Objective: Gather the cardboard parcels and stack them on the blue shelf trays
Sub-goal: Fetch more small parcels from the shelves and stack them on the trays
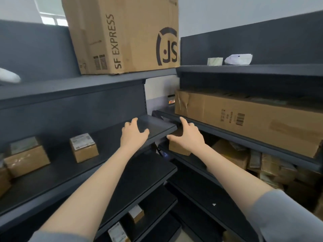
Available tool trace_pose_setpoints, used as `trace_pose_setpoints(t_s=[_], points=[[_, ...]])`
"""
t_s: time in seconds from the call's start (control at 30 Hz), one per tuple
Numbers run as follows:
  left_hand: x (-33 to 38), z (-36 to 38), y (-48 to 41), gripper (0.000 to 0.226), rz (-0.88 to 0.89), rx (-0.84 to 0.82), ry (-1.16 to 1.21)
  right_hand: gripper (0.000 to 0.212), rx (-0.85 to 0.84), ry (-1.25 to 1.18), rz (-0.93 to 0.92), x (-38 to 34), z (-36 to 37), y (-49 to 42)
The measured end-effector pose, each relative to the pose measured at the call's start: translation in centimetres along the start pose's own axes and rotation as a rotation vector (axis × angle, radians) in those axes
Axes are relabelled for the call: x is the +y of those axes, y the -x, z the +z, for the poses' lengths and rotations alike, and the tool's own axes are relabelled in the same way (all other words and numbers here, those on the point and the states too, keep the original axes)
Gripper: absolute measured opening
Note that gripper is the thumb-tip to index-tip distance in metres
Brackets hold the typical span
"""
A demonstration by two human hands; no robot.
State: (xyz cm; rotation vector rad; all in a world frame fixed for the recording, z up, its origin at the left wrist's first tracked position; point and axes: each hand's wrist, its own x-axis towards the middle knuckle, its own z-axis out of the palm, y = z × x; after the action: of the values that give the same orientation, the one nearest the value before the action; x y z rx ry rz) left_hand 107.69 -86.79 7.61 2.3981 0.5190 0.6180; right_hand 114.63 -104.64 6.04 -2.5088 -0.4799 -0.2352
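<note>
Corner of two dark shelf units: a person's left hand (134,134) hovers, fingers spread, over the bare end of a shelf tray (157,126). The right hand (189,137), index finger straight and thumb splayed, lies over a small cardboard parcel (178,149) just right of centre, on the tray under the long carton (244,117) at 3 o'clock. Whether the palm presses down cannot be told. The parcel looks light and stiff, though likely to dent at its corners. A hold across opposite side faces, thumb at 9 o'clock and fingers at 3, should suit it. More small parcels (83,149) sit at 9 o'clock, and an SF Express box (125,35) looms at 12.
</note>
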Motion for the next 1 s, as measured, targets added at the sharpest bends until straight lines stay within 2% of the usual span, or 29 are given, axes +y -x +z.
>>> trace_pose_setpoints(t_s=[0.2, 0.43, 0.53, 0.73, 0.87, 1.0], points=[[-1.7, -1.0, -3.6, 0.065, -0.072, 0.064, -0.055, 0.091, 0.010, -0.024, -0.067, -1.4, -0.7, -6.7], [-3.9, -0.8, -5.0, 0.062, -0.183, 0.188, -0.087, 0.082, -0.041, -0.087, -0.208, -3.3, 4.2, -10.4], [-4.9, 1.1, -4.1, 0.060, -0.253, 0.236, -0.062, 0.076, -0.086, -0.120, -0.282, -2.5, 6.7, -10.8], [-6.2, 6.3, 0.0, 0.060, -0.452, 0.290, -0.036, 0.075, -0.304, -0.134, -0.396, 1.2, 10.7, -11.0], [-6.5, 10.2, 3.0, 0.055, -0.538, 0.335, -0.048, 0.070, -0.346, -0.162, -0.462, 4.6, 12.4, -10.1], [-7.3, 15.2, 5.9, 0.051, -0.611, 0.311, -0.048, 0.065, -0.423, -0.189, -0.472, 8.3, 15.5, -8.2]])
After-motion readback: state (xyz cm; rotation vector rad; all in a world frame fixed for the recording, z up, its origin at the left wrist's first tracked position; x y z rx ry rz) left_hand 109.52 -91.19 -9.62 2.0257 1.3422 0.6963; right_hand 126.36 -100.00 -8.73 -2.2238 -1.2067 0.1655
